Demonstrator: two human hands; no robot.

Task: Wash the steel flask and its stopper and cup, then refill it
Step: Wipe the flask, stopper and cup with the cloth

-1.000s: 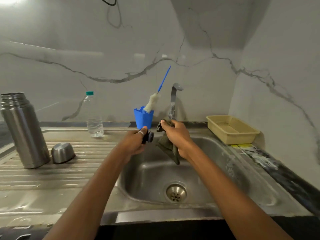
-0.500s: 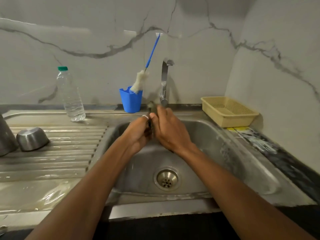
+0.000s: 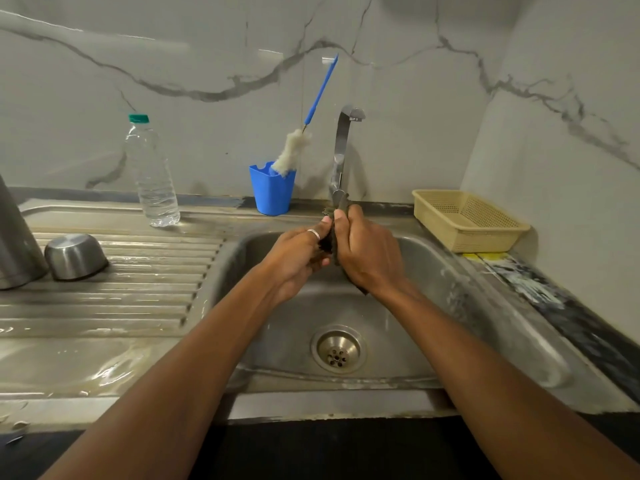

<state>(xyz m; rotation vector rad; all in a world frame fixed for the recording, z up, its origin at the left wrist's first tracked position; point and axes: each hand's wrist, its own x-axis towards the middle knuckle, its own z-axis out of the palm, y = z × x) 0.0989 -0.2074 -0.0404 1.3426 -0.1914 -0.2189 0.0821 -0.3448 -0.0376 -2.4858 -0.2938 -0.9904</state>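
Centre frame, over sink (image 3: 433,306): left hand (image 3: 294,258) has its fingers curled round the dark stopper (image 3: 325,242), which is mostly hidden. Right hand (image 3: 370,251) grips cloth (image 3: 341,202) against it. Suggest: rotate stopper while rubbing and work the grooves. Left edge: cup (image 3: 74,256) inverted beside flask (image 3: 15,244).

We see a back wall (image 3: 207,64) of pale marble-look tiles with grey veins; it meets a similar side wall (image 3: 571,150) in a corner on the right. Soft light reflects on the tiles. Below stands a wet steel sink unit (image 3: 104,306) with ribbed drainboard, and a dark counter strip (image 3: 581,327) on the right.
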